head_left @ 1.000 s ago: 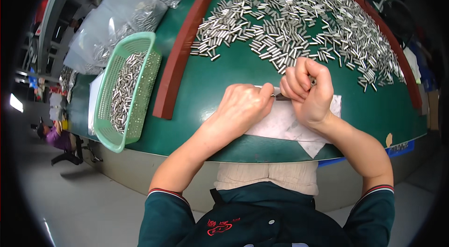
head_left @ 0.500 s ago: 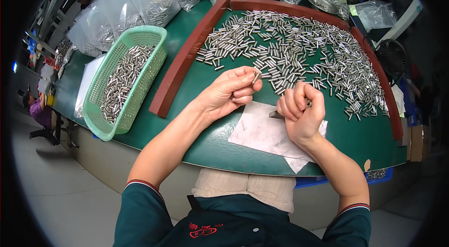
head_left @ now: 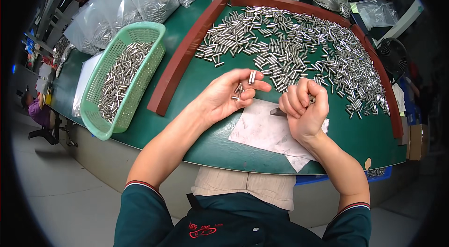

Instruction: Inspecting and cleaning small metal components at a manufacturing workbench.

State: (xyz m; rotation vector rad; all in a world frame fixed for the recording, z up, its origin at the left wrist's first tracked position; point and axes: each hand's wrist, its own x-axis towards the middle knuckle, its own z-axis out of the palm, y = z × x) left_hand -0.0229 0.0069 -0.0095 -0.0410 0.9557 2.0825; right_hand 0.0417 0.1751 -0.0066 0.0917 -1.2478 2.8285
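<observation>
My left hand is palm up over the table, with several small shiny metal pins in it. Some lie on the fingertips, others in the curled fingers. Close beside it on the right, my right hand is a fist. From under its fingers sticks a flat grey metal piece; the rest of it is hidden in the grip. Below both hands is a stained white paper sheet. Just beyond them a wide spread of loose metal pins covers the green tabletop.
Dark red wooden bars fence the pins. At left stands a green perforated basket partly filled with pins. Clear bags of pins line the back. A metal bowl and a black fan are at far right.
My left fingers have loosened from a pinch, and several pins now show in the hand. My right fist has barely moved. The whole view has shifted slightly.
</observation>
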